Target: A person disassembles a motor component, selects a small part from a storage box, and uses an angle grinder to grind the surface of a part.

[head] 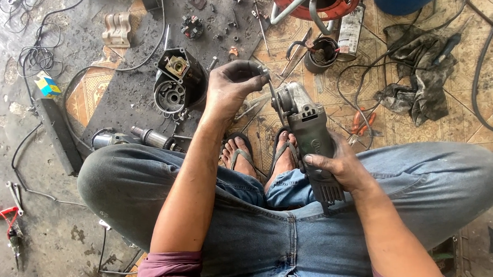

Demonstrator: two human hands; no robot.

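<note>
The right hand (336, 164) is gripping the rear of the grey-green angle grinder body (309, 131), its long axis running up-left from the lap toward the metal gear head, where the nearer left hand (230, 86) is pinching a small metal tool (268, 84).

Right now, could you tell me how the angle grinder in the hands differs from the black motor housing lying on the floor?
The angle grinder is grey-green and held above the feet by both hands, right hand on its body, left hand at its head; the black motor housing rests untouched on the floor. The angle grinder looks closed up, whereas the black motor housing gapes open, insides showing. Both look grimy.
</note>
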